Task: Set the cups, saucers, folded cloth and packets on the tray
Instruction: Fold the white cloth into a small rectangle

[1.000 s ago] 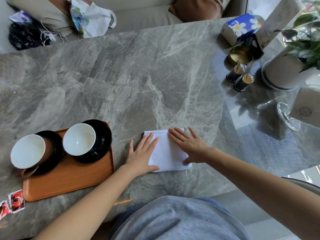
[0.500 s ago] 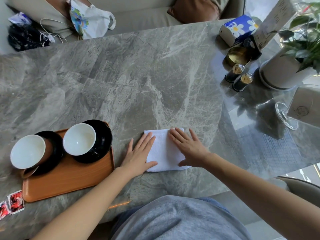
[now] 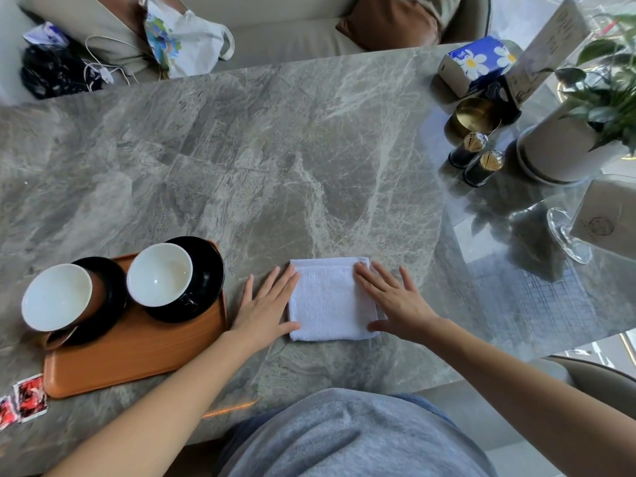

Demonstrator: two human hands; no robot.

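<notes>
Pressing flat on both sides of the cloth (image 3: pixel 332 299), the left hand (image 3: pixel 266 304) and right hand (image 3: pixel 395 301) lie open on the counter (image 3: pixel 275 149), fingers (image 3: pixel 364 273) spread and gripping nothing; only the fingertips touch the cloth's edges. The cloth sits folded square at lower centre of the frame, just right of the tray (image 3: pixel 137 359). To do this step well, I judge it best to pinch the folded layers together along both side edges, lift level so the fold does not fall open, and lay it on the bare near strip of the tray, clear of the saucers (image 3: pixel 206 270) and the cups (image 3: pixel 160 273) that already stand on it. The packets (image 3: pixel 24 401) lie off the tray at the lower left edge; their red print is too small to read. At upper right a blue box (image 3: pixel 478 63) shows white daisies, a card (image 3: pixel 554 39) carries writing I cannot make out, and no brand is legible
</notes>
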